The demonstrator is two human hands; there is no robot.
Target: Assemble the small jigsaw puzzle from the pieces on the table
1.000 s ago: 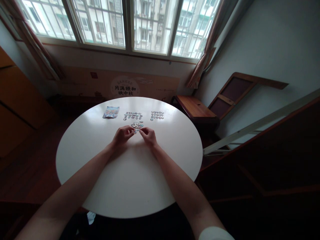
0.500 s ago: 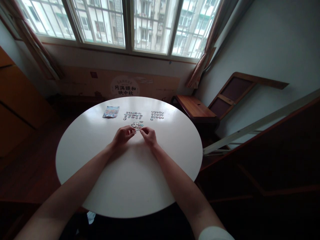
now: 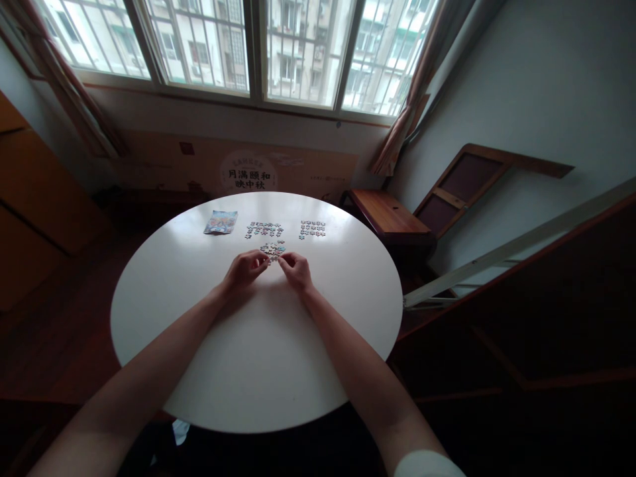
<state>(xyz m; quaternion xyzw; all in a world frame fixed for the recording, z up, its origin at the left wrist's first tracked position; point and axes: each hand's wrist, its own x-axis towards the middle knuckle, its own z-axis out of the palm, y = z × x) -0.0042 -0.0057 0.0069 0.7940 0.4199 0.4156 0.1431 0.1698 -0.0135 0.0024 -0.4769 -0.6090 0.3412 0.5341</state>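
Small jigsaw puzzle pieces lie in a loose pile (image 3: 273,248) on the white round table, just beyond my fingertips. My left hand (image 3: 246,266) is closed at the pile's near left side, its thumb and fingers pinching a puzzle piece (image 3: 269,262). From the right, my right hand (image 3: 295,268) pinches at the pile's near edge, with a small puzzle piece between thumb and forefinger, mostly hidden. Behind the pile, spaced-out pieces form a left group (image 3: 264,229) and a right group in rows (image 3: 313,228). Both forearms reach over the table.
A colourful printed packet (image 3: 221,222) lies flat at the back left of the round table (image 3: 258,371). A wooden bench (image 3: 390,213) stands beyond the table on the right, near a slanting metal bar (image 3: 477,265). Barred windows (image 3: 298,53) fill the far wall.
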